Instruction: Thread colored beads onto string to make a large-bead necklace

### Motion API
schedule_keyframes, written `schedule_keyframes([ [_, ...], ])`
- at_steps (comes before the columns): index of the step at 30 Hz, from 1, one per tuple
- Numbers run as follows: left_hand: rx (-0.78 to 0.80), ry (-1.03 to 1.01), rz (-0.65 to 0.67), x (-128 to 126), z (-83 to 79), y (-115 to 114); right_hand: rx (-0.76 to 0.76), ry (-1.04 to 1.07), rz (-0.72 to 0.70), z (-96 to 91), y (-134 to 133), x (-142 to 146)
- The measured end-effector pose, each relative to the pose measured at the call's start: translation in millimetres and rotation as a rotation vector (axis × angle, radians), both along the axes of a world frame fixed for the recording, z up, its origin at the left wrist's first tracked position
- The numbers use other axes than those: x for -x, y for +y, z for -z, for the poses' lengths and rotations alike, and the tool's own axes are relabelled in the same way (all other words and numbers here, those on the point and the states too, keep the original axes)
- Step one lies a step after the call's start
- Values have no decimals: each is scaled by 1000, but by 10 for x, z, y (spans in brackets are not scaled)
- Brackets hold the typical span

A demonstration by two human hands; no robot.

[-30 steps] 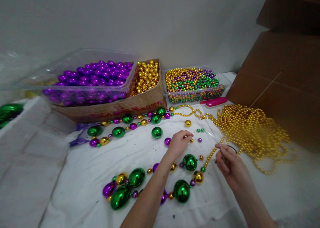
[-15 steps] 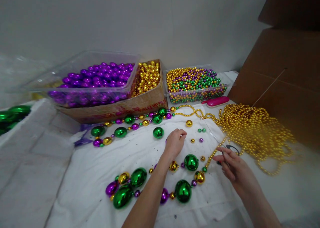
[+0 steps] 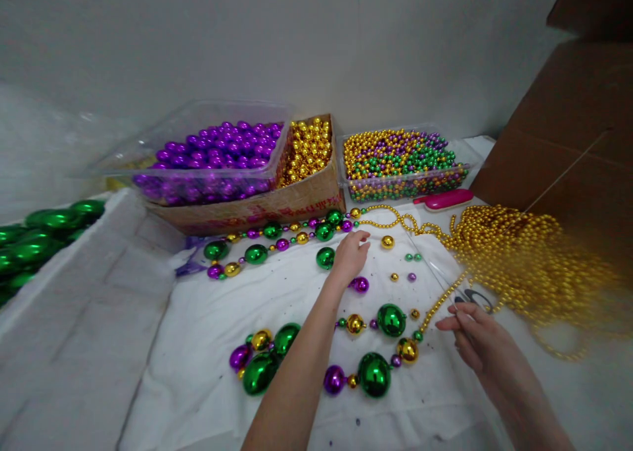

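My left hand (image 3: 352, 256) is over the white cloth beside a large green ball bead (image 3: 325, 258), its fingers loosely bent with a gap at the tips and nothing visible between them. A purple bead (image 3: 361, 284) lies just under its wrist. My right hand (image 3: 477, 335) has thumb and fingers pinched together on something thin that I cannot make out. Scissors (image 3: 477, 299) with dark handles lie just beyond its fingers. Between the hands is a bead strand, with a big green bead (image 3: 374, 374) and a gold bead (image 3: 407, 350); my left forearm hides part of it.
Behind are a clear bin (image 3: 198, 173) of purple beads, a cardboard box (image 3: 247, 215) with gold beads and a tub (image 3: 405, 184) of small mixed beads. Gold bead chains (image 3: 524, 260) are heaped at right before a large carton (image 3: 568, 128). A finished-looking strand (image 3: 256, 254) lies behind.
My left hand has moved forward, away from me, toward the green ball, uncovering the purple bead. My right hand is a little lower, clear of the scissors' handles. The view has turned slightly left.
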State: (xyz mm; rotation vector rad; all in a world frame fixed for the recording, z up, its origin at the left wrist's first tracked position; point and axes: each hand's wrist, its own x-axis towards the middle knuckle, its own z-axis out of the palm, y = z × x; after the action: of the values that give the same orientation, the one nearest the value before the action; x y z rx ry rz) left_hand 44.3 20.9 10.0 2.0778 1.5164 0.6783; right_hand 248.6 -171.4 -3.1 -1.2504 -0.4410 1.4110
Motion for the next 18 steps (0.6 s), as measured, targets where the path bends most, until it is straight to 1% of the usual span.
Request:
schedule_keyframes([
  [3, 25, 35, 10, 278, -2, -279, 23, -31, -13, 14, -11, -12],
  [5, 1, 102, 94, 386, 8, -494, 7, -33, -45, 12, 12, 28],
  [8, -89, 304, 224, 397, 48, -706, -47, -16, -88, -27, 70, 151],
  [10, -87, 373, 249, 352, 76, -738, -63, -10, -105, -62, 97, 230],
  [11, -70, 360, 250, 328, 85, -731, -64, -10, -112, -77, 102, 258],
  [12, -52, 309, 246, 309, 86, -715, -66, -15, -117, -89, 100, 275],
  [13, -30, 217, 230, 297, 80, -698, -69, -25, -124, -97, 93, 281],
  [14, 6, 80, 205, 293, 67, -685, -71, -44, -130, -103, 79, 278],
  [16, 167, -298, 139, 311, 23, -682, -62, -110, -150, -113, 41, 256],
  [18, 419, -719, 105, 356, -24, -713, -37, -211, -173, -136, -4, 240],
])
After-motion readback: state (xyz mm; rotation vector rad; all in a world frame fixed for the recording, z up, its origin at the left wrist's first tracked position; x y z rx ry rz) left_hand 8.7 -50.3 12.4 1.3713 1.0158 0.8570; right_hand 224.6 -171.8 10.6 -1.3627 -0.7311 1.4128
